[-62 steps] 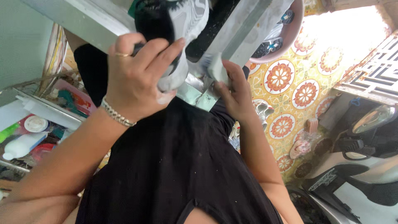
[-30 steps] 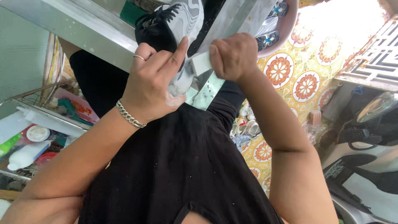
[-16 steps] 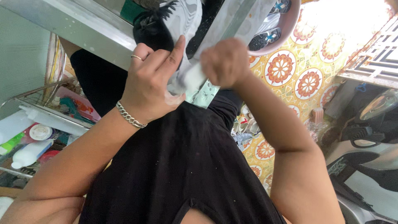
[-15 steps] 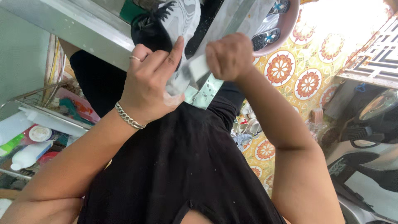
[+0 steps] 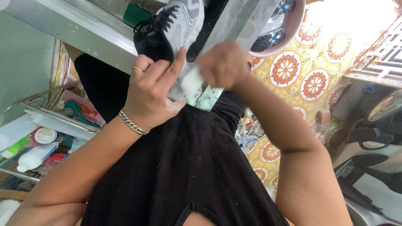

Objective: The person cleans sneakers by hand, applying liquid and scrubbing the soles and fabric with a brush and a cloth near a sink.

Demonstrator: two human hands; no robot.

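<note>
Patterned floor tiles (image 5: 312,83) at 3 o'clock, metal table (image 5: 75,31) edge across the top. Grey-and-black sneaker (image 5: 176,25) at 12 o'clock rests over the table edge; left hand (image 5: 150,94) grips its heel end, fingers (image 5: 176,67) wrapped along its side. Right hand (image 5: 224,65), at the shoe's 4 o'clock, clenched on a blurred white sponge block (image 5: 190,81) pressed against the sole edge.

Orange-and-yellow floral floor tiles (image 5: 312,83); round pink plastic basin (image 5: 293,31) holding shoes; white plastic bottle (image 5: 34,155) on wire shelf (image 5: 50,121); grey scooter (image 5: 372,167).
</note>
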